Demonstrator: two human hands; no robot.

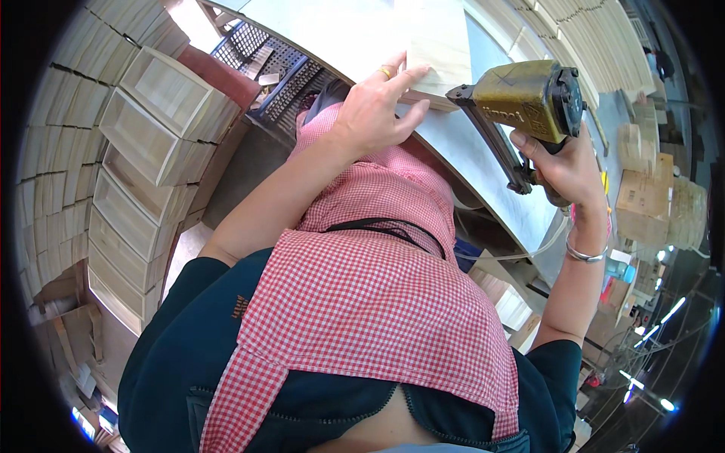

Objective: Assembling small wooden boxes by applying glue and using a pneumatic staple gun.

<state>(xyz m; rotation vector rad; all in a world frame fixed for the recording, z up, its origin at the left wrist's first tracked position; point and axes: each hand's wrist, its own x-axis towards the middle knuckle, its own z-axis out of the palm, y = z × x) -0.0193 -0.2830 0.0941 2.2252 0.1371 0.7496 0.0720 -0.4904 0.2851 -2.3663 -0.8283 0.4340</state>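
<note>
Pale table point(497, 181), wooden piece point(442, 64) at its near edge. Left hand point(375, 111) loosely spread, fingertips point(423, 71) on the piece's top, thumb apart by its near side. Right hand point(572, 172) wrapped around nail gun point(521, 94), nose beside the piece's near right corner.

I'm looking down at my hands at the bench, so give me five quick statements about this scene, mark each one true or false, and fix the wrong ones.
1. The right hand grips an olive-green metal nail gun. True.
2. The left hand is well clear of the pale rectangular wooden piece. False: it touches the piece.
3. A silver metal bracelet circles the right wrist. True.
4. The cloth apron is plain yellow. False: it is red-and-white checked.
5. Pale open wooden boxes are stacked at the picture's left. True.
</note>
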